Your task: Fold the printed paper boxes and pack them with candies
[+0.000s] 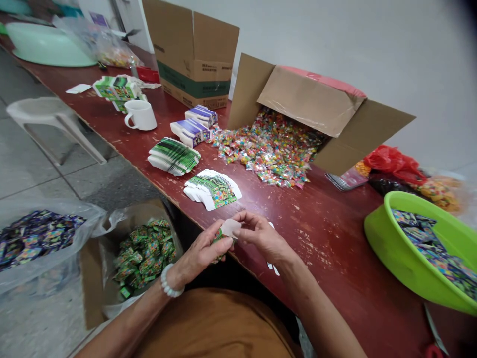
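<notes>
Over the table's near edge, my left hand (204,248) is closed around a small green printed carton (219,237). Its white flap (231,227) stands out at the top, pinched by the fingers of my right hand (259,233). Just beyond my hands lies a fanned stack of flat green cartons (216,189). Another stack of green cartons (174,156) rests farther left. White paper pieces (273,268) lie partly hidden behind my right wrist.
Wrapped candies (268,149) spill from a tipped cardboard box (309,99). A white mug (140,115) and purple cartons (191,132) stand farther back. At right are a green basin (417,258) holding packets and scissors (434,328). Green packets (147,251) fill a box below left.
</notes>
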`<state>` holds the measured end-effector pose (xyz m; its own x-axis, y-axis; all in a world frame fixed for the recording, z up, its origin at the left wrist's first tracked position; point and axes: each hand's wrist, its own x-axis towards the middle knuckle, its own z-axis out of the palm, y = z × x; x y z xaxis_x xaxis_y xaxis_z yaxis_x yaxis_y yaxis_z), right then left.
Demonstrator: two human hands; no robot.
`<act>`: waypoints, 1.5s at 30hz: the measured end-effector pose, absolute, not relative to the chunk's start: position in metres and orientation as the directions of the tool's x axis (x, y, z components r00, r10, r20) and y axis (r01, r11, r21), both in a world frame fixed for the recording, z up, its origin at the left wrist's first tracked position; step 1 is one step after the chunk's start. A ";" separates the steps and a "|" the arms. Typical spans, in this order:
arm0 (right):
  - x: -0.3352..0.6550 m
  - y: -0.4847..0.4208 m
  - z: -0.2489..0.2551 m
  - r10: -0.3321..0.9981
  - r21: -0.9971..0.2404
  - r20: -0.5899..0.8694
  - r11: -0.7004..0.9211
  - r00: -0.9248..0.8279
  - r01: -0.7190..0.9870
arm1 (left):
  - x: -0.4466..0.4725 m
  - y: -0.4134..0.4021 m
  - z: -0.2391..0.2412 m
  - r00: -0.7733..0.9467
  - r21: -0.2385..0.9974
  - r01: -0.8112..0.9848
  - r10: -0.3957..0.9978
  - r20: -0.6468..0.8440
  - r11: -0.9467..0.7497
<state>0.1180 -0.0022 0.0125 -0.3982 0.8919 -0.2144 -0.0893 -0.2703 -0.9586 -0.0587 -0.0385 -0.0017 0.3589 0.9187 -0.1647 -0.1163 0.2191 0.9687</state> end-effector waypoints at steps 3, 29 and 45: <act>0.118 -0.004 0.014 0.877 -0.899 -0.267 -0.377 -0.399 -0.225 | -0.057 -0.038 -0.001 0.343 0.873 -0.317 0.903 -0.257 0.370; 0.100 -0.016 0.007 0.966 -0.997 -0.004 -0.024 -0.260 -0.075 | -0.048 -0.032 0.007 0.365 0.638 -0.537 0.834 -0.414 0.552; 0.096 -0.037 0.000 0.819 -0.563 0.284 0.563 -0.498 0.605 | -0.045 -0.024 -0.004 0.261 0.496 -0.725 0.857 -0.444 0.478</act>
